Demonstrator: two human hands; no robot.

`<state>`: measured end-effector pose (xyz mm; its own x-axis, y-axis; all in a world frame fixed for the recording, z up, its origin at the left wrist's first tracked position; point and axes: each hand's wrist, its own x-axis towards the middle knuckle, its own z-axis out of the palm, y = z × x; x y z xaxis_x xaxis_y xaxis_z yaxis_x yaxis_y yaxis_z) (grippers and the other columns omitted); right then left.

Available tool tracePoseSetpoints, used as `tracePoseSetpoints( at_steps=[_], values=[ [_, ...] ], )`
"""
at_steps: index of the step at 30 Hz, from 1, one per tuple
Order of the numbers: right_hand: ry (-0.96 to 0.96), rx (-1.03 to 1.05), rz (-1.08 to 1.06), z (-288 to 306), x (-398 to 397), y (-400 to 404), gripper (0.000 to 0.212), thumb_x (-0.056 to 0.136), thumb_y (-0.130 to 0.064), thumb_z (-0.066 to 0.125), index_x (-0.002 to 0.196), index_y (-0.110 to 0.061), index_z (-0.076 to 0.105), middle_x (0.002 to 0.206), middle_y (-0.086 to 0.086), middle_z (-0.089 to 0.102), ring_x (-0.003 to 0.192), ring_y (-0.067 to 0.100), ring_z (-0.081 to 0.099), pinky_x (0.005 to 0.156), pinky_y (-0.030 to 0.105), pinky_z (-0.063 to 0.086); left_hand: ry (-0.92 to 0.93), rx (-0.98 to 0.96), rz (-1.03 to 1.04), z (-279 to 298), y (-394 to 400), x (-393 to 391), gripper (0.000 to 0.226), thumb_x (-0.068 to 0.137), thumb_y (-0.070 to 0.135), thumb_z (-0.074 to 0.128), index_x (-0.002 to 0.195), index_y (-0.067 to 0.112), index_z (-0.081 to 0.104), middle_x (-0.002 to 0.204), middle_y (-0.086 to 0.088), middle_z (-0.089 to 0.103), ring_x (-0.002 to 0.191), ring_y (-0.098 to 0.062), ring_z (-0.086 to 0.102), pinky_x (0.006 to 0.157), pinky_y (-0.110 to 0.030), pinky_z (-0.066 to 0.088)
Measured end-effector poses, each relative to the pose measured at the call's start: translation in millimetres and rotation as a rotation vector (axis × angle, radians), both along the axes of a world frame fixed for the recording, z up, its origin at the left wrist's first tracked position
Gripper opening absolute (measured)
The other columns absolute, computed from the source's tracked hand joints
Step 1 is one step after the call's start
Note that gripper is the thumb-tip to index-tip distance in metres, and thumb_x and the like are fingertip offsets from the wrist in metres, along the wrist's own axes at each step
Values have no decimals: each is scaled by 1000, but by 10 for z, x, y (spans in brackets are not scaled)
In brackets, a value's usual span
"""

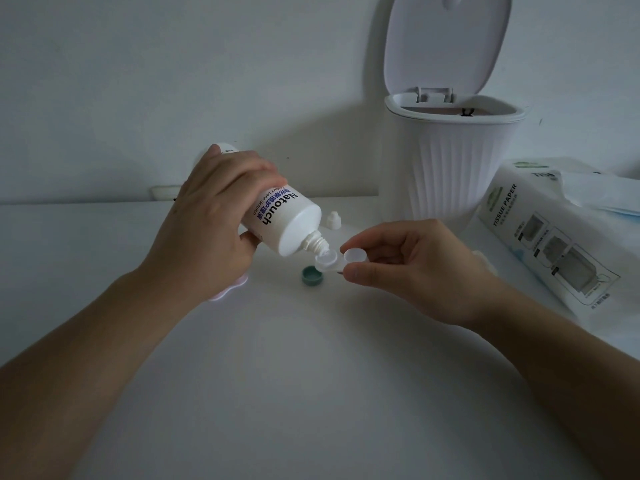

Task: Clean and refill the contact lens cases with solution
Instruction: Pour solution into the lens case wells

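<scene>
- the left hand [211,216] is wrapped round the body of the white solution bottle [277,220], fingers over the top and thumb underneath, and tips it so the nozzle [318,244] points down to the right.
- the right hand [408,268] pinches the clear contact lens case [337,263] at its right end, forefinger on the still-capped right well and thumb on the near edge, just above the table [311,375].
- the nozzle tip sits right over the open left well [326,259] of the case, touching or all but touching; whether liquid is running i cannot tell.
- the case looks a small, light, stiff plastic piece, likely slick once wet. holding it by the capped end seems sound, since it keeps fingers out of the open well; it probably wants to be kept level so the fill does not spill.
- the bottle looks like a soft squeeze type, light enough for one hand. a grip round the middle of the body, as here, should let a gentle press meter the flow; a hard squeeze could overfill so shallow a well.
- the green cap [312,275] lies open side up on the table just near-left of the case, and the bottle's small white cap [333,220] stands further back.
- an open-lidded white bin [453,168] stands far right, with a tissue paper pack [540,237] to its right.
</scene>
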<state>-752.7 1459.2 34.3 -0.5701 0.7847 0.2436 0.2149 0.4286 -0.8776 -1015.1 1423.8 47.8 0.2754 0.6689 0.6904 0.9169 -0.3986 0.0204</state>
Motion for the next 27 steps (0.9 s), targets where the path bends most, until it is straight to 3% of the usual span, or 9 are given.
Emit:
tracePoseSetpoints(
  at_steps=[3,7,12,17,21,24,27],
  values=[
    [-2,0,1,3,3,-3,18,79,-29,82,96,-33,77,83,-6,79,78,11,75,77,22,59,-3,0,0,-5,5,1,73,55,-14,78,124,4,62,128,-13,60,127,-32,52,124,-40,19],
    [9,-14,-24,12,-4,-8,20,77,-32,82,96,-29,78,86,0,79,84,22,76,84,38,59,7,3,-2,4,2,-11,78,51,-10,79,125,4,61,130,-13,59,128,-29,49,124,-37,16],
    [5,-24,-30,17,-11,-14,19,78,-29,82,96,-26,78,86,1,79,84,19,77,85,41,59,9,22,-5,3,5,-15,73,55,-9,76,125,5,61,130,-14,59,130,-29,48,124,-36,14],
    [18,-34,-28,15,-11,-17,20,78,-30,81,97,-26,78,87,3,79,87,26,76,86,44,59,3,66,2,7,7,4,60,62,3,62,122,5,62,127,-14,60,127,-30,51,123,-34,14],
    [20,-44,-20,1,-12,-5,18,80,-25,82,97,-25,78,86,3,79,86,21,77,85,37,59,0,87,10,2,13,-2,56,65,3,61,121,4,63,127,-14,61,127,-30,51,123,-33,14],
    [30,-45,-30,8,-16,-6,22,77,-32,81,98,-27,78,89,5,79,90,26,76,89,44,58,7,104,4,8,10,2,52,71,9,55,121,3,63,127,-15,60,127,-30,51,123,-34,15],
    [28,-48,-36,14,-11,-6,24,77,-34,81,99,-26,78,90,-1,80,90,18,77,93,46,58,-14,104,23,4,10,0,52,72,6,59,124,2,62,129,-16,59,128,-31,51,123,-35,15]
  ],
)
